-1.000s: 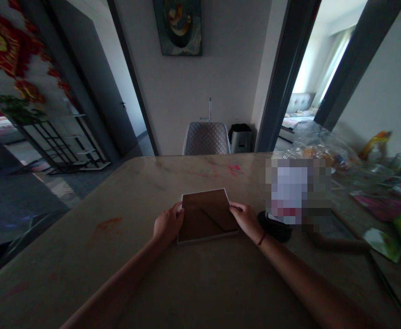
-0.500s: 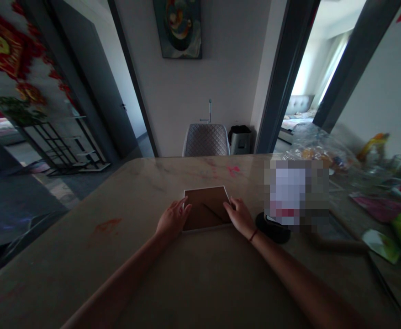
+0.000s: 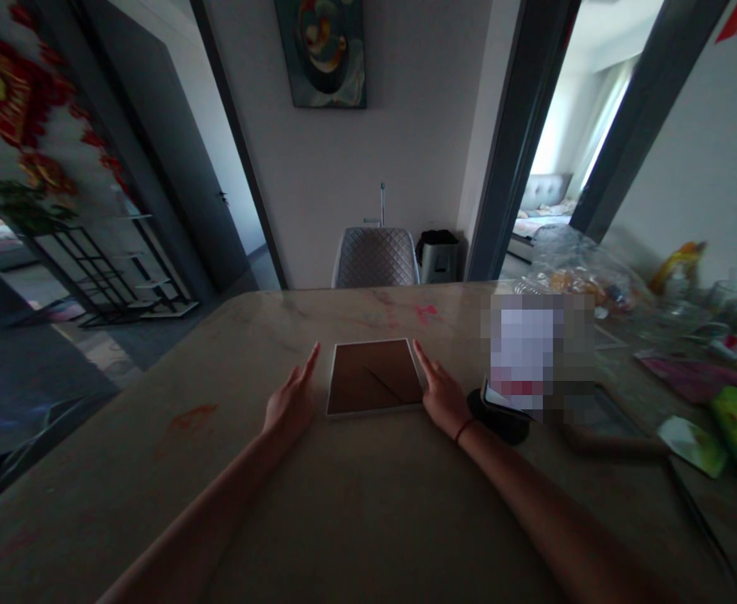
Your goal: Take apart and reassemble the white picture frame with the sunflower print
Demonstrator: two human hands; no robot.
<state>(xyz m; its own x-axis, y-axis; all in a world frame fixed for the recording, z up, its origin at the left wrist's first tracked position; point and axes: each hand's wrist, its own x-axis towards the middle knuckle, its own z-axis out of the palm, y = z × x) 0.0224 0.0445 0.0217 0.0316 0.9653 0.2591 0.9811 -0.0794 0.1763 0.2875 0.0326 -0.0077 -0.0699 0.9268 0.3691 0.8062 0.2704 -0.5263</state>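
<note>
The light-edged brown board (image 3: pixel 374 377) lies mid-frame between our hands, our left hand (image 3: pixel 290 407) open and apart from it, our right hand (image 3: pixel 445 401) unclenched at its right edge, touching or not we cannot tell, above the table (image 3: pixel 356 512).

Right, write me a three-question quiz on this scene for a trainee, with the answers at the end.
1. True or false: a gap separates the left hand from the flat brown panel.
2. On the person's own sides, where is the thin dark band worn?
A. Left
B. Right
C. Both
3. Fill in the blank: beyond the far edge of the table, a grey ____ with a quilted back faces the camera.

Key: 1. True; 2. B; 3. chair
</note>
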